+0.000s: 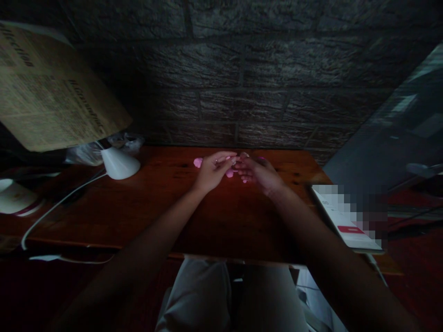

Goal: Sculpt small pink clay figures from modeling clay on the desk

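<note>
Over the far part of the wooden table, my left hand [216, 170] and my right hand [261, 173] meet fingertip to fingertip. Thumb and fingers of the left are pinched together. The right has its fingers bent in toward the same spot. Whatever lies between the fingertips is too small and dim to make out. Around the hands are soft-looking pink lumps: one pink lump [198, 162] left of my left hand, another pink lump [230, 174] below its fingers, and a small pink bit [245, 180] under my right fingers. A brighter pink piece [262, 158] shows partly behind my right hand.
On the left stand a lamp with a newsprint shade [65, 92] and white base [120, 163], a white cord [58, 205], a plastic bag [85, 154] and a cup [17, 198]. A lit tablet-like screen [346, 223] lies right. A stone-block wall [214, 69] bounds the table [228, 221].
</note>
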Motion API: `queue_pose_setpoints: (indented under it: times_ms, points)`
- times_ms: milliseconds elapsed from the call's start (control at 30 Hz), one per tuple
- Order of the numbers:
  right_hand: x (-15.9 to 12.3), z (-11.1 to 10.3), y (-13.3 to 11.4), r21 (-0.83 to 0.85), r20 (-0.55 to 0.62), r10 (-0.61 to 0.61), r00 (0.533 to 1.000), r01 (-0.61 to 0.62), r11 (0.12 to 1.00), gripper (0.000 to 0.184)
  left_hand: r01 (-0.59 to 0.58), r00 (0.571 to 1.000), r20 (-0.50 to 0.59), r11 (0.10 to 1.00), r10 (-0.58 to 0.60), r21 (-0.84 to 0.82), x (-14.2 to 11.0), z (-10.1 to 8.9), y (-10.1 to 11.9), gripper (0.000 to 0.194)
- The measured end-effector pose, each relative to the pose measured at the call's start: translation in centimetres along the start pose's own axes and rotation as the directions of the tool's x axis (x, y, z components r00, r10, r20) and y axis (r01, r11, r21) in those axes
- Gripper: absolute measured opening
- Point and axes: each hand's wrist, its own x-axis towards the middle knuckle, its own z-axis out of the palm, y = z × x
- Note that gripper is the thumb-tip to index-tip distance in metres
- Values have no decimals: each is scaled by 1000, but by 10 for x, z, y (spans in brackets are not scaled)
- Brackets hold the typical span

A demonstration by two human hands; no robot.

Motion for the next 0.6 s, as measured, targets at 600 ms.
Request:
queue_pose_setpoints:
  times_ms: [600]
  points:
    - [3, -3, 6, 68, 162, -12, 987, 1, 998, 28, -200, 979, 106, 935, 177, 294, -4, 3, 11, 35]
